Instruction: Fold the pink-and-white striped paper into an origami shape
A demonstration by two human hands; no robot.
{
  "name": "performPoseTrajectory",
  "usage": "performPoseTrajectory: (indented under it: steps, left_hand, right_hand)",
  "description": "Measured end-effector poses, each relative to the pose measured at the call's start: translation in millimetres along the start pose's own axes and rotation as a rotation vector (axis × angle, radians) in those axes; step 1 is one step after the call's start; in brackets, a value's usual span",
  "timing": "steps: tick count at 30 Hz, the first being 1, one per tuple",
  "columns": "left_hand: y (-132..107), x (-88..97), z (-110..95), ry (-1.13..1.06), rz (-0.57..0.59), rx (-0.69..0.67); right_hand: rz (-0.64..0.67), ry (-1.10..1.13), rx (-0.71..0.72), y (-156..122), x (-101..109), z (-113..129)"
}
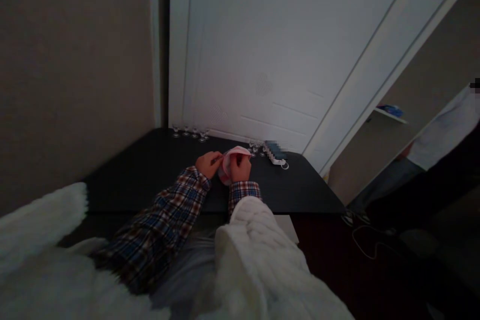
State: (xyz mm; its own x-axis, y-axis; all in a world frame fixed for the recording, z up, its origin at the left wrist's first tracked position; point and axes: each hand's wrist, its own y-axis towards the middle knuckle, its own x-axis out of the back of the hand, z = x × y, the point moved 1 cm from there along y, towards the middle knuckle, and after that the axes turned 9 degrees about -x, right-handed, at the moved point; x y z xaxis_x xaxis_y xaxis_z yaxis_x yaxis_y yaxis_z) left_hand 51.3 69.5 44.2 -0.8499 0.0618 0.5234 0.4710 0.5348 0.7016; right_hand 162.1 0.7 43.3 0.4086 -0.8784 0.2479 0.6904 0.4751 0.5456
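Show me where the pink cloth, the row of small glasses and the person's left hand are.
pink cloth [235, 154]: head view, on its upper fold between the hands.
row of small glasses [190, 132]: head view, on a middle glass.
left hand [208, 163]: head view, on its back.

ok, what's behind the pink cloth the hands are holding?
Behind the pink cloth, on the dark table, stand small clear glasses near the white door. The cloth and right hand cover anything directly behind; left hand grips its edge.
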Motion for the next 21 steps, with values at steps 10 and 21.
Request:
performPoseTrajectory:
  steps: [10,21]
  left_hand:
    - [-0.3,-1.0,-8.5,-0.180,0.006,0.027]
    - [3.5,-4.0,0.3,-0.552,0.029,0.296]
  right_hand:
    - [-0.014,-0.024,0.051,-1.8,8.5,4.7]
    - [0.035,0.006,0.153,-6.7,9.3,10.8]
